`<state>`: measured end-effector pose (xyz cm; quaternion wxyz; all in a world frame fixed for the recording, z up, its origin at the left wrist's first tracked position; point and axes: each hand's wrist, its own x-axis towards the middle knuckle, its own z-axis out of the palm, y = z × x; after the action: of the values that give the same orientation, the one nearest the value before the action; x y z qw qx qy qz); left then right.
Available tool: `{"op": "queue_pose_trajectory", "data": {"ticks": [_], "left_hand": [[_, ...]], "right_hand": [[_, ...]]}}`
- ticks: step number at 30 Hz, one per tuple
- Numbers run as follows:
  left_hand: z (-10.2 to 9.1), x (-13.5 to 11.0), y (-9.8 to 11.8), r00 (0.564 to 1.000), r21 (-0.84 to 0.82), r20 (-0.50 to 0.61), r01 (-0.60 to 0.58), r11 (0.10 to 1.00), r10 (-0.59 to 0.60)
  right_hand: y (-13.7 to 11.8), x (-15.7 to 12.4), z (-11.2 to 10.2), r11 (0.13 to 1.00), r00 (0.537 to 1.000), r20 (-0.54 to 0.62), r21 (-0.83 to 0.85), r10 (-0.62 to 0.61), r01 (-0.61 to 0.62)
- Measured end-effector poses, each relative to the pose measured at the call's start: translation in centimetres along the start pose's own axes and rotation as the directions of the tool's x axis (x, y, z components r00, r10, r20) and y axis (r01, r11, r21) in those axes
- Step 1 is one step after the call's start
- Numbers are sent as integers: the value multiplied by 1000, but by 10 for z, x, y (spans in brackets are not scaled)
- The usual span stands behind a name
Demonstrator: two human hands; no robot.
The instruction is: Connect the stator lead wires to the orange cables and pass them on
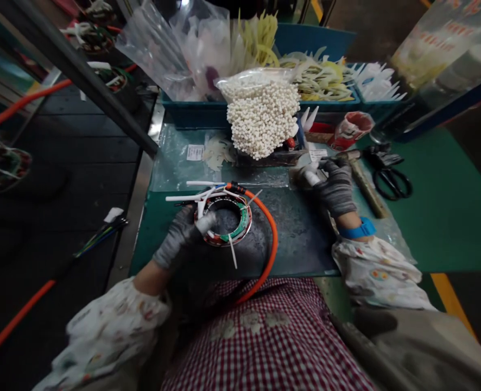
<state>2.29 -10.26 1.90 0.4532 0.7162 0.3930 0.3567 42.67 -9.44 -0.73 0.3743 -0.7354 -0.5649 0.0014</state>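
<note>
Far left: coiled wire assemblies point(0, 169) lie on a dark panel point(73, 174), beside a bundle of thin coloured wires point(100, 237). A separate orange tube point(16, 326) crosses the lower corner.

Left hand: the left hand point(178, 237), in a grey knit glove, rests on the wound coil ring point(223, 221) and pinches a white sleeve point(206, 221) at its inner edge.

Coil ring: lies flat on a dark mat point(297, 233), near the front of the green surface point(448, 217). White sleeves stick out around it, and an orange lead point(271, 228) curves from it down toward the checked apron point(265, 342) on the person's front.

Centre, rear: a clear bag of small white capped pieces point(263, 119) leans against a blue bin point(224, 114) holding pale yellow and white strips. A clear plastic sheet point(175, 163) lies in front of the bin.

Right hand: the right hand point(334, 184), also gloved, pinches a short white piece point(311, 177) above the sheet's edge. A blue wristband point(358, 229) circles the wrist, above a floral oversleeve point(374, 274).

Far right: a wood-handled hammer point(366, 187) lies just beside black-handled scissors point(391, 183).

Hands: well apart, both closed in a pinch.
</note>
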Motion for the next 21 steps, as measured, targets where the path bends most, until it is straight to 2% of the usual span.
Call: {"op": "queue_pose_trajectory", "data": {"ticks": [2, 4, 5, 7, 10, 12, 15, 19, 21], "left_hand": [[4, 8, 3, 998, -91, -11, 64, 994, -66], [4, 13, 0, 994, -82, -49, 89, 993, -93], [3, 16, -4, 993, -59, -63, 99, 993, -102], [0, 22, -12, 992, -5, -80, 100, 995, -100], [-4, 31, -17, 997, 40, -63, 41, 998, -39], [-1, 30, -12, 999, 48, -51, 2, 999, 0], [11, 13, 5, 993, 97, -71, -87, 991, 94], [25, -20, 20, 936, 145, -148, -299, 943, 320], [28, -31, 19, 936, 223, -102, -310, 924, 338]], "right_hand": [[-21, -10, -15, 998, 999, -22, 51, -37, 38], [-48, -31, -36, 992, 996, 1, 96, -85, 84], [-64, -44, -45, 988, 993, 41, 108, -114, 109], [-95, -74, -56, 959, 954, 224, 245, -200, 143], [-129, -116, -51, 885, 886, 367, 457, -283, 93], [-137, -137, -42, 866, 870, 396, 495, -294, 67], [-135, -158, -39, 874, 857, 430, 483, -283, 47], [-130, -167, -55, 853, 848, 424, 519, -318, 61], [-131, -167, -62, 838, 838, 419, 540, -349, 79]]}}
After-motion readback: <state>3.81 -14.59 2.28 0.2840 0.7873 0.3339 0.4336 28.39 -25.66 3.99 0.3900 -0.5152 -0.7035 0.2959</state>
